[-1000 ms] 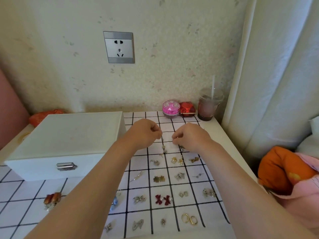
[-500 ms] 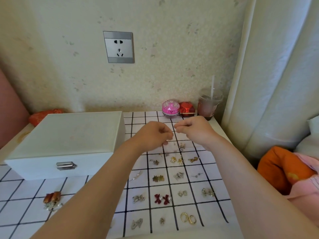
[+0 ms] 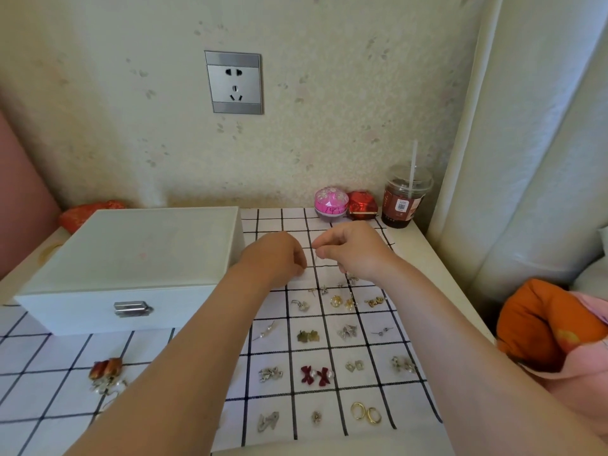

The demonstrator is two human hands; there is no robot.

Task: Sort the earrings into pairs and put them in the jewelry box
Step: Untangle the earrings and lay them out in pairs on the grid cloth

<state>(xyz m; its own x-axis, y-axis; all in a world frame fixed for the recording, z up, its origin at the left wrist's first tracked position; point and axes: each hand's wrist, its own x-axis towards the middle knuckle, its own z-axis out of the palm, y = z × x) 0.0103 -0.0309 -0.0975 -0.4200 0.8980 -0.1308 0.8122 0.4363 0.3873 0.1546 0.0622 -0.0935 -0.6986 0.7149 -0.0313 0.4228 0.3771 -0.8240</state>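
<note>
Several small earrings lie in pairs on a white grid sheet (image 3: 408, 409), among them red bow earrings (image 3: 315, 375) and gold hoops (image 3: 366, 413). A closed white jewelry box (image 3: 131, 264) with a metal clasp stands at the left. My right hand (image 3: 353, 250) hovers above the sheet's far rows and pinches a thin earring (image 3: 316, 256) at its fingertips. My left hand (image 3: 279, 258) is just to its left with curled fingers; whether they hold anything is hidden.
A pink round tin (image 3: 330, 204), a red box (image 3: 362, 205) and a lidded drink cup with a straw (image 3: 404, 202) stand at the back wall. Brown-red drop earrings (image 3: 105, 371) lie front left. Orange and pink fabric (image 3: 552, 327) bulges at the right.
Both hands have lifted off the sheet and drifted back and to the right. The right hand now holds a thin earring up between the two hands.
</note>
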